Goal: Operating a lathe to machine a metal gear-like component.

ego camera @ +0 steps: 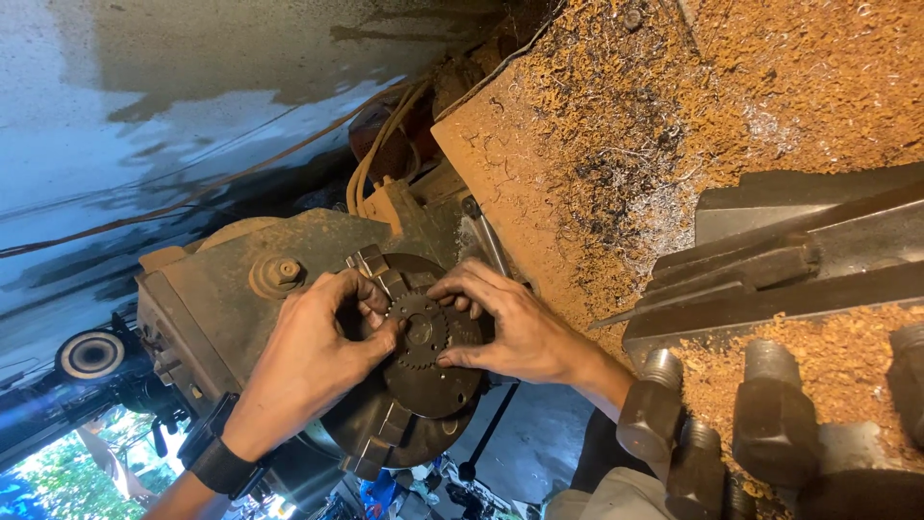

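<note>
Your left hand (313, 361) and right hand (510, 327) both pinch the small toothed gear (421, 332) by its rim, fingers closed on it from either side. The gear sits flat against the round plate (438, 380) in the lathe chuck (385, 429). Brown shavings (616, 116) cover the lathe bed, with bolts (770, 404) nearest you.

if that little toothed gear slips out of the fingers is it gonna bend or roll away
The toothed gear looks like dark solid metal, so probably stiff and heavy for its size. Being round, it could roll on edge if dropped. The left hand and right hand pinch it against the lathe chuck.
</note>
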